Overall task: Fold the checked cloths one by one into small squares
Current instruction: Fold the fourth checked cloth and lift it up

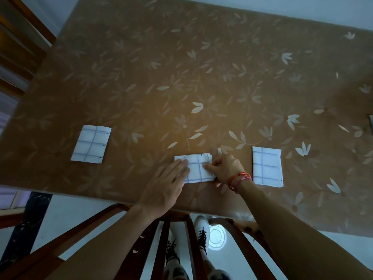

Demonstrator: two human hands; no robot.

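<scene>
1. The middle cloth lies at lower centre of the table.
2. The left hand presses flat and open on it.
3. The right hand apparently pinches its right edge.
4. Align the corners, then crease firmly.

Three white cloths with thin blue checked lines are laid out in a row near the front edge of the tabletop. The left cloth is folded into a flat, slightly tilted rectangle and lies well apart from the others. The middle cloth is folded small, with layered edges visible along its far and right sides; part of it is covered at both lower corners. The right cloth is folded into a neat upright rectangle, with stacked layers showing at its near edge, just beside the middle one.
</scene>
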